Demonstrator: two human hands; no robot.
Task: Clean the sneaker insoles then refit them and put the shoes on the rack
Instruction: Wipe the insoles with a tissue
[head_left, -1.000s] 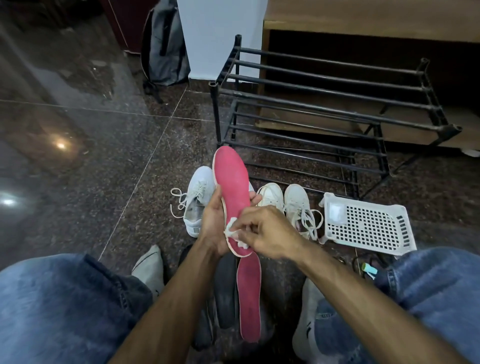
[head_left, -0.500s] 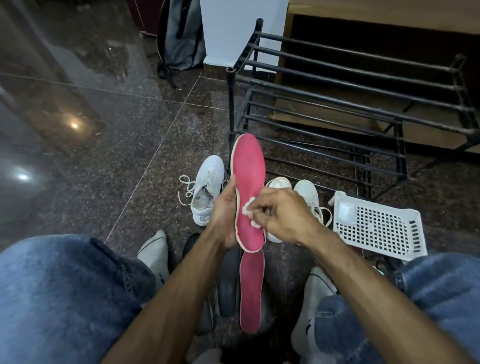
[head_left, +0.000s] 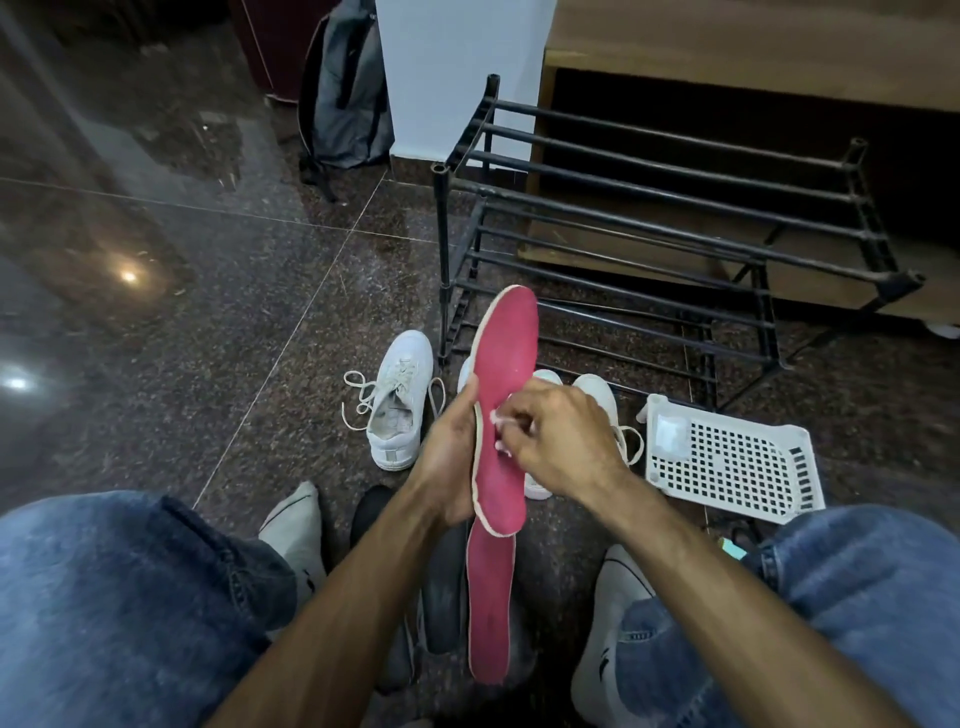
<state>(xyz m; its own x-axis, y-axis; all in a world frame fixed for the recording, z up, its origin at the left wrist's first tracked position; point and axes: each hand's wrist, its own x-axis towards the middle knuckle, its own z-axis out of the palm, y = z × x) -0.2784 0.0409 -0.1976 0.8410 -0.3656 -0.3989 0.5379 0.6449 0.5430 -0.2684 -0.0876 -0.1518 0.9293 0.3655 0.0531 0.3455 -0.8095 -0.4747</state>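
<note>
Higher on the pink insole at frame centre, our right hand pinches the white wipe while our left hand clasps the edge; hard scrubbing could buckle it loose.

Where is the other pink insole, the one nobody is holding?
The second pink insole lies on the floor between the person's knees, just below the insole held in the left hand, with dark insoles to its left.
</note>
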